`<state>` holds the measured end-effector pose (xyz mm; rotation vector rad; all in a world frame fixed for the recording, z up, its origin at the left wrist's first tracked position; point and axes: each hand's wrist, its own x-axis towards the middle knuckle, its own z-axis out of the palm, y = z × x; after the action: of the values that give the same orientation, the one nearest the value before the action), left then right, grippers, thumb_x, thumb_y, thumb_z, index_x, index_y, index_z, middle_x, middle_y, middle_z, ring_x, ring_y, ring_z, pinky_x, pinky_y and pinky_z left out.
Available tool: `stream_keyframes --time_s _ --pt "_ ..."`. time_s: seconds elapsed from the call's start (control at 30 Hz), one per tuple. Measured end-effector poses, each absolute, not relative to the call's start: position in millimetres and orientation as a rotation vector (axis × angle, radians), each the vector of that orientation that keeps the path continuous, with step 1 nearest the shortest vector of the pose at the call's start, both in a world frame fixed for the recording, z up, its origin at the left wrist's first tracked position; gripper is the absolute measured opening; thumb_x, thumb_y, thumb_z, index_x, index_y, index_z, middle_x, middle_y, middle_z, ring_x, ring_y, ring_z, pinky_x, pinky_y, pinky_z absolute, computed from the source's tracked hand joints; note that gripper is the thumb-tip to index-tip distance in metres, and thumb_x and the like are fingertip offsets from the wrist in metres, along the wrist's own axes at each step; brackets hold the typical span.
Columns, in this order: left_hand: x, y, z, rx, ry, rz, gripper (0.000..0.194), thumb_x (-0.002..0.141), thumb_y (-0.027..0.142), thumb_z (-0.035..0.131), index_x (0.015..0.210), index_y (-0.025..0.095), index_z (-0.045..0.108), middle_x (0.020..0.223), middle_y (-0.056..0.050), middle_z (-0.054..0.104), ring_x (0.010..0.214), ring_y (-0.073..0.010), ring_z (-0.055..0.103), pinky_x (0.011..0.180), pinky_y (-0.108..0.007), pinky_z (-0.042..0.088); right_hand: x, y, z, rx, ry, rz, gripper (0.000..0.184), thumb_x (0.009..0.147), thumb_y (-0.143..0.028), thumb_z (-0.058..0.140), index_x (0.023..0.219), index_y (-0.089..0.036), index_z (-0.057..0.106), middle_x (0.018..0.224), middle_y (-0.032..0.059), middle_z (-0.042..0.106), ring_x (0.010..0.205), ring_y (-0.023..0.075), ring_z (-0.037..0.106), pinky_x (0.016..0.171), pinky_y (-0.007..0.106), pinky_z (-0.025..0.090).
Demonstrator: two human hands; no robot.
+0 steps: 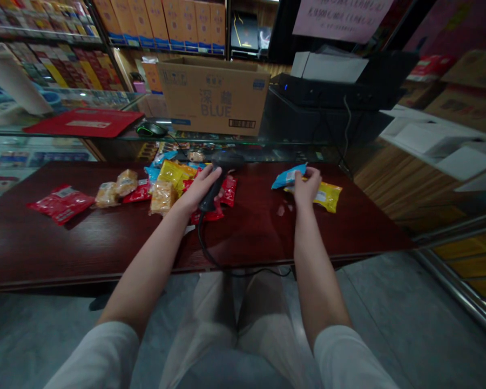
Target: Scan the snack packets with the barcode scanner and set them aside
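Note:
My left hand [202,189] is wrapped round the handle of a black barcode scanner [222,165], its cord hanging over the table's front edge. Under and beside it lies a pile of snack packets: yellow packets [174,175], red packets [229,190] and a clear-wrapped tan snack [162,197]. On the right, my right hand [306,186] grips a blue snack packet [289,176], tilted, with a pale label facing the scanner side. A yellow packet [328,196] lies just behind and right of that hand, partly hidden by it.
On the dark red table [251,232], a red packet [62,202] and clear-wrapped snacks [107,194] lie at left. Behind stand a glass counter with a cardboard box [214,100], a mouse [150,128], a red mat [85,123] and a black printer [328,92].

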<state>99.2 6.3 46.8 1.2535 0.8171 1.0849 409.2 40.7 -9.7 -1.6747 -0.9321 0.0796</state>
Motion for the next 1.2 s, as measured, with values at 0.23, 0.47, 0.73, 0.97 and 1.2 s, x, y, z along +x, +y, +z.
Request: stream_keyframes --time_s 0.23,0.47,0.73,0.97,1.2 --pt "92.4 15.6 46.1 1.188 0.832 1.223 0.052 0.081 0.054 0.070 0.112 0.017 0.052 0.099 -0.011 0.073 0.046 -0.0076 0.053 0.040 -0.022 0.035 370.6 28.4 -4.4 -1.683 -1.349 -0.133 0.047 0.088 -0.026 0.051 0.133 -0.015 0.049 0.136 0.0203 0.050 0.131 0.0337 0.047 0.109 0.052 0.038" --pt "87.9 21.5 43.4 1.165 0.824 1.225 0.052 0.084 0.052 0.068 0.120 0.017 0.053 0.098 -0.010 0.073 0.046 -0.0083 0.055 0.041 -0.023 0.038 281.0 47.4 -26.8 -1.766 -1.976 0.349 0.059 0.085 -0.062 0.063 0.125 -0.019 0.066 0.139 0.0147 0.058 0.129 0.0351 0.050 0.108 0.049 0.039" --pt "87.2 20.5 46.1 1.115 0.833 1.222 0.045 0.084 0.047 0.070 0.112 0.017 0.051 0.089 -0.007 0.072 0.044 -0.0078 0.055 0.038 -0.021 0.036 281.7 67.8 -32.3 -1.862 -1.821 0.587 0.055 0.065 -0.056 0.082 0.108 -0.024 0.068 0.135 0.0089 0.058 0.132 0.0334 0.048 0.111 0.048 0.035" --pt "87.3 19.4 49.0 1.119 0.828 1.208 0.050 0.082 0.052 0.073 0.110 0.017 0.050 0.083 -0.003 0.069 0.045 -0.0071 0.056 0.038 -0.020 0.035 318.6 77.1 -39.2 -1.364 -1.364 0.830 0.046 0.057 -0.026 0.072 0.094 -0.025 0.043 0.097 0.0003 0.060 0.096 0.0213 0.061 0.093 0.039 0.049" --pt "89.4 15.4 47.0 1.193 0.771 1.146 0.062 0.074 0.056 0.078 0.112 0.016 0.051 0.097 -0.008 0.073 0.046 -0.0072 0.056 0.038 -0.021 0.036 390.5 63.0 -27.6 -1.224 -1.127 0.662 0.052 0.063 -0.027 0.063 0.109 -0.027 0.039 0.117 0.0054 0.062 0.106 0.0195 0.063 0.094 0.038 0.052"
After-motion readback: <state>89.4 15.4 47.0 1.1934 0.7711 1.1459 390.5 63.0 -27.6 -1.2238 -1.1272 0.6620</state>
